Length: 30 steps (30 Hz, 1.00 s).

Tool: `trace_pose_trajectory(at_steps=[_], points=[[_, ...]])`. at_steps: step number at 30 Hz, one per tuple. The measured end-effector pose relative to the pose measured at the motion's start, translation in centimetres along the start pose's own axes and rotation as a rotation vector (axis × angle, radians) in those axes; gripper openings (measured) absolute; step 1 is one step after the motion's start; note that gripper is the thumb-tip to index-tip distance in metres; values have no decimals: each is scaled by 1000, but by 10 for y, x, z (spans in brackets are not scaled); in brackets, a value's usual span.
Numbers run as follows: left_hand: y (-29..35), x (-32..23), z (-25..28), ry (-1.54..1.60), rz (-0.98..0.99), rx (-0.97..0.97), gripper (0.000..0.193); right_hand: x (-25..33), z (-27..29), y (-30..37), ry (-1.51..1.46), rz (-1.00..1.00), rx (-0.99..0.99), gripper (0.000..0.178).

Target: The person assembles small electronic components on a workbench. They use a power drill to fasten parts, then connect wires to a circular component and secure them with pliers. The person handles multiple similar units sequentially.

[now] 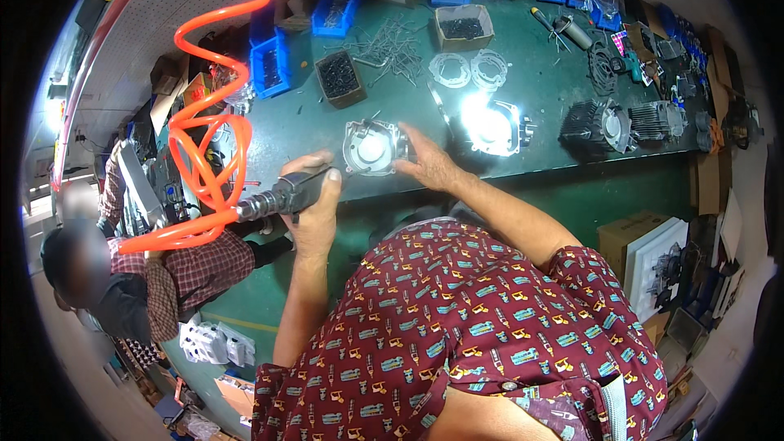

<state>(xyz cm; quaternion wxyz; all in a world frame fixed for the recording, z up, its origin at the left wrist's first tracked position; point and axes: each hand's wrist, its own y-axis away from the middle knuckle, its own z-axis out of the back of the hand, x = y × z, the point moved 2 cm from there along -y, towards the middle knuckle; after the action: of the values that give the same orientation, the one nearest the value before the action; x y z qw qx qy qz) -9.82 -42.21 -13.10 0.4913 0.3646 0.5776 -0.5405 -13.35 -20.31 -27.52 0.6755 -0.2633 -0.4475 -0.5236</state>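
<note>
My left hand (313,224) is closed round a black air tool (296,193), whose metal coupling (256,207) joins an orange coiled hose (184,233). The tool's far end is hidden by my fingers. At the bench's front edge sits a silver engine cylinder (369,148) with a round middle. My right hand (430,165) grips its right side between thumb and fingers. Farther right stands a similar casting (496,131), washed out by glare. Two flat silver ring-shaped parts (450,71) lie behind it.
Beyond my hands are boxes of dark small parts (339,75), a box (463,28), blue bins (335,11) and loose metal rods (390,47). Finned cylinders (585,123) stand at the bench's right. A person in a checked shirt (214,265) is at the left. Hose loops hang left of my hands.
</note>
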Motion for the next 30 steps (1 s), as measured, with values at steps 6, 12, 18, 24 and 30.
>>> trace_pose_trajectory(at_steps=[6,12,18,24,30], points=[[8,-8,-5,14,110,144,34,1,2,0,-9,-14,31,88],[7,13,-8,135,-27,152,26,3,1,2,39,-14,28,88],[4,3,-13,52,-34,140,25,1,1,3,48,4,11,87],[11,-2,-5,33,20,76,28,-2,-2,3,45,39,8,87],[5,-9,7,5,-76,-113,33,2,2,-2,7,23,31,84]])
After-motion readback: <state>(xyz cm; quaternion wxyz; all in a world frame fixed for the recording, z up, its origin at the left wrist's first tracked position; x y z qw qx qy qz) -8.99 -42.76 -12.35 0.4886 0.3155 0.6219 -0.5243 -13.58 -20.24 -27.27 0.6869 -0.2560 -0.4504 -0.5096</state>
